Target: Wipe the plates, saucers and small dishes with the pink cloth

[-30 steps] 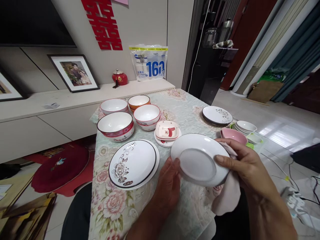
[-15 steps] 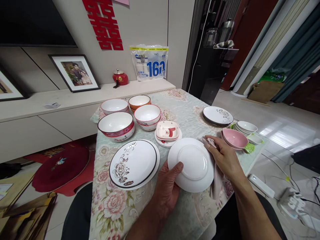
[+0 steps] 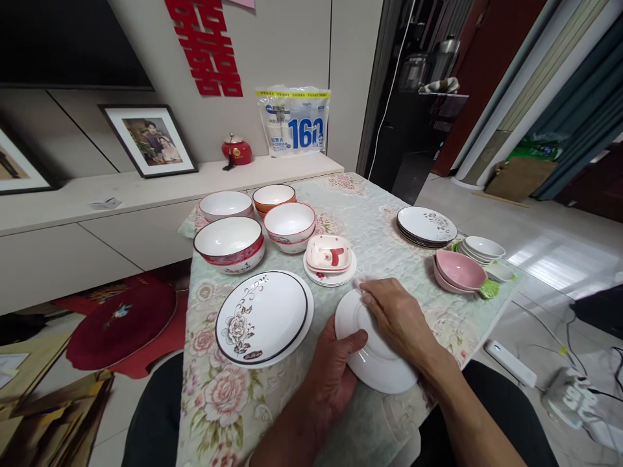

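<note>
My left hand [image 3: 335,376] grips the near left edge of a white plate [image 3: 384,370] turned bottom up, low over the table's front edge. My right hand [image 3: 396,318] lies flat on the plate's underside and presses a pale cloth [image 3: 361,283] against it; only a corner of the cloth shows past the fingertips. Just left of the plate lies a stack of plates with a black rim and a flower pattern [image 3: 263,316].
A floral tablecloth [image 3: 360,214] covers the table. On it stand several red-and-white bowls [image 3: 228,241], a small rectangular dish on saucers [image 3: 329,254], a plate stack [image 3: 426,226], pink dishes [image 3: 460,271] and small white dishes [image 3: 483,248]. A cabinet runs along the left wall.
The plate has come down and closer to me. My right hand, with the cloth, slid from the plate's right edge across to the middle of its underside.
</note>
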A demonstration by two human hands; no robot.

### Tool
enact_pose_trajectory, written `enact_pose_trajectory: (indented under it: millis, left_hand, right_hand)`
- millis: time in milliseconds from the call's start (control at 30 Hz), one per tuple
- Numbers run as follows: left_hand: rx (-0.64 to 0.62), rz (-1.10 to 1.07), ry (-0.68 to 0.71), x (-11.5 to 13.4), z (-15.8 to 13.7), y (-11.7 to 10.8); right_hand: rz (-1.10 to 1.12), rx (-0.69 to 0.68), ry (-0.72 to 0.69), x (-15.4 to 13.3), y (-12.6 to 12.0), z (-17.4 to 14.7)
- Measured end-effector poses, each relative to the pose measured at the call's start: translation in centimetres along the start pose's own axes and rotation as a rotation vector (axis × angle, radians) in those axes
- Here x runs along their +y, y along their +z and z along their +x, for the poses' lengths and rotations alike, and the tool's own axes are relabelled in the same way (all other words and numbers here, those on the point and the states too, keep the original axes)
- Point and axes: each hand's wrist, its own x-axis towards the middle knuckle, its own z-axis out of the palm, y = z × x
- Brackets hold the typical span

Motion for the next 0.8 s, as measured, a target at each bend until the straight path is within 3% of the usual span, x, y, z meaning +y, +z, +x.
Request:
enact_pose_trajectory:
  millis: [200,267,400,500,667,800]
  left_hand:
    - [0.041,-0.012,-0.016,0.2,0.0,0.4]
    - [0.032,-0.013,-0.019,0.2,-0.1,0.4]
    - [-0.006,-0.013,-0.022,0.2,-0.1,0.2]
    - [-0.012,-0.005,-0.011,0.3,-0.1,0.2]
    - [-0.008,-0.006,-0.013,0.4,-0.2,0.5]
    - [0.012,-0.032,-0.019,0.4,-0.2,0.5]
  right_hand:
    - [0.224,-0.211,-0.290,-2.8,-0.8,-0.1]
    - [0.246,-0.172,-0.279,-2.2,-0.6,0.0]
    - [0.181,0.031,-0.081,0.5,0.1,0.3]
    - [0.088,0.100,-0.007,1.8,0.4,0.6]
    - [0.164,0.060,-0.129,-0.5,0.1,0.1]
    - [0.259,-0.121,-0.265,-2.2,-0.4,-0.1]
